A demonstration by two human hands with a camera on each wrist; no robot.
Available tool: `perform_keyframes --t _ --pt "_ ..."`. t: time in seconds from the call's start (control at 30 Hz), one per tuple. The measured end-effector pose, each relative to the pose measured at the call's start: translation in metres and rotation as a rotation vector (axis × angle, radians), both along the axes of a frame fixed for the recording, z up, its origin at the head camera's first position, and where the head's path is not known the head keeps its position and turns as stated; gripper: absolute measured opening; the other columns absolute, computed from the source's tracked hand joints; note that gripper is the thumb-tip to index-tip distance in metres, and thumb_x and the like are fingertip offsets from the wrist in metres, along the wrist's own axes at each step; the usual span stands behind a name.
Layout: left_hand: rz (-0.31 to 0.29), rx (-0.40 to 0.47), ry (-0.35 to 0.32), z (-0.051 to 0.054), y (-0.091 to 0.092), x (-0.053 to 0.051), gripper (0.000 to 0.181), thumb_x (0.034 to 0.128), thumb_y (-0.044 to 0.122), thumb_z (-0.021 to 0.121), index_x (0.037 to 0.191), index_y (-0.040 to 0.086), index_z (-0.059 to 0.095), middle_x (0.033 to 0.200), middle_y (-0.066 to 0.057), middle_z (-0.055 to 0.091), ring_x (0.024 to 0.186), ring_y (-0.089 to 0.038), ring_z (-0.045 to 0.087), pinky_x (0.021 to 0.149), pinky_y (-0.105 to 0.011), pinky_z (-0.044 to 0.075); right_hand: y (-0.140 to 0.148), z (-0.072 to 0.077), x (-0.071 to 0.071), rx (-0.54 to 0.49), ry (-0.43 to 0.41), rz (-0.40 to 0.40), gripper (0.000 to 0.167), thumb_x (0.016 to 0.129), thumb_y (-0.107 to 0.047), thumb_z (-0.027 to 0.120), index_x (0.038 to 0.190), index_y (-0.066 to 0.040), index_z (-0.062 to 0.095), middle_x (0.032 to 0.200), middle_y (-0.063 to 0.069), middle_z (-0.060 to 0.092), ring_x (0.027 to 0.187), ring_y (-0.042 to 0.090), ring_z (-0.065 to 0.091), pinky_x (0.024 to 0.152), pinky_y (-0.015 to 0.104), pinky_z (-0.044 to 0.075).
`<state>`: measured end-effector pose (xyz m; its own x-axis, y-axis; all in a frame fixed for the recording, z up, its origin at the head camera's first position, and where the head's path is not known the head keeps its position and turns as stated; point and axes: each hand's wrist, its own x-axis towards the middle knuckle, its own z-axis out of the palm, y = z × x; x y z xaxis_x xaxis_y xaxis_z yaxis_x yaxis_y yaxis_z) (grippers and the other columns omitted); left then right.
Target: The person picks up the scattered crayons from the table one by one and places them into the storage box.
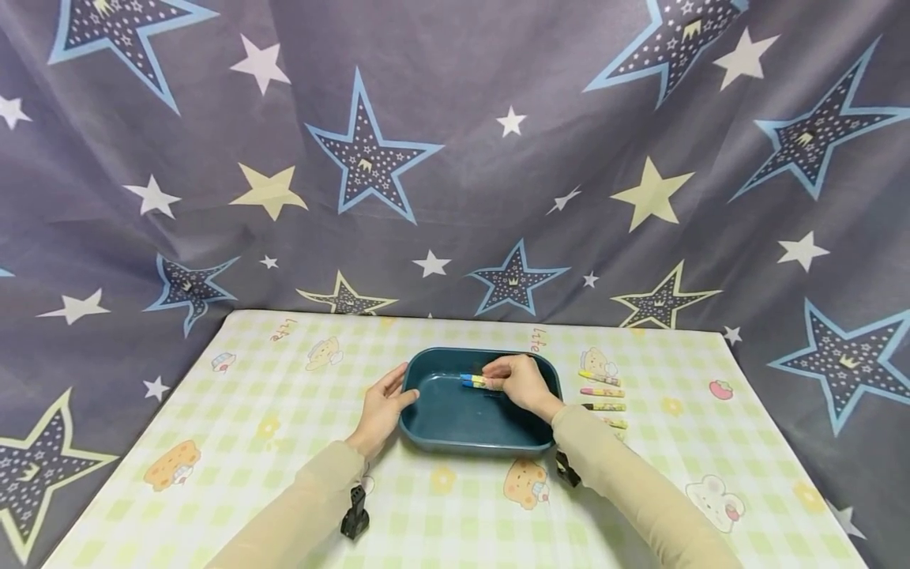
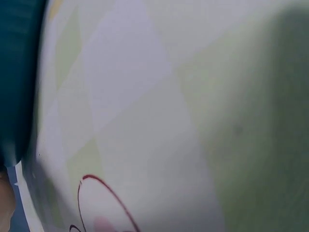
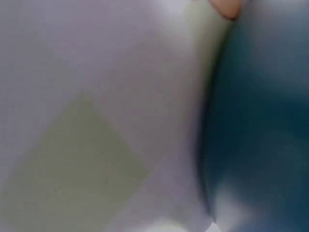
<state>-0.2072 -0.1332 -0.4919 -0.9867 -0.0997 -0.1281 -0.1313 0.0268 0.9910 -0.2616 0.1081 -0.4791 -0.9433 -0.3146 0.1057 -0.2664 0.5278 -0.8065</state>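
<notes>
Right fingers (image 1: pixel 495 368) inside tray rim (image 1: pixel 469 450)

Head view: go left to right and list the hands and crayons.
Left hand at the rim of the teal tray → blue-ended crayons inside it → right hand → column of crayons outside the tray, partly hidden by the sleeve.
</notes>
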Motion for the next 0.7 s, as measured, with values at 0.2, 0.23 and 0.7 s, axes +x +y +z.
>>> perform_keyframes --t 0.2,0.23,0.7 --pt "0.008 0.000 0.011 -0.0029 -0.0012 0.0009 0.057 0.0855 0.004 0.058 0.139 0.009 0.039 0.140 -0.017 0.041 0.133 -0.030 0.034 0.109 -0.038 0.034 -0.0021 -0.0059 0.0015 0.077 0.020 0.038 0.017 0.073 -0.004 0.073 0.089 -0.008 0.073 0.084 0.006 0.072 0.079 0.017 0.068 0.067 0.020 0.055" --pt "0.007 0.004 0.013 -0.0037 -0.0015 0.0012 0.057 0.0854 0.003 0.058 0.139 0.009 0.039 0.140 -0.017 0.041 0.132 -0.030 0.035 0.108 -0.038 0.035 -0.0021 -0.0068 0.0020 0.086 0.017 0.040 0.017 0.073 -0.003 0.073 0.089 -0.007 0.073 0.084 0.006 0.072 0.079 0.017 0.068 0.067 0.020 0.055" --pt "-0.002 -0.015 0.009 -0.0032 -0.0003 -0.0004 0.058 0.0847 0.004 0.059 0.139 0.008 0.039 0.139 -0.016 0.042 0.132 -0.030 0.035 0.108 -0.039 0.035 -0.0004 -0.0074 0.0048 0.172 0.071 0.048 0.019 0.074 0.003 0.070 0.089 -0.006 0.072 0.086 0.006 0.072 0.082 0.018 0.068 0.071 0.026 0.057"
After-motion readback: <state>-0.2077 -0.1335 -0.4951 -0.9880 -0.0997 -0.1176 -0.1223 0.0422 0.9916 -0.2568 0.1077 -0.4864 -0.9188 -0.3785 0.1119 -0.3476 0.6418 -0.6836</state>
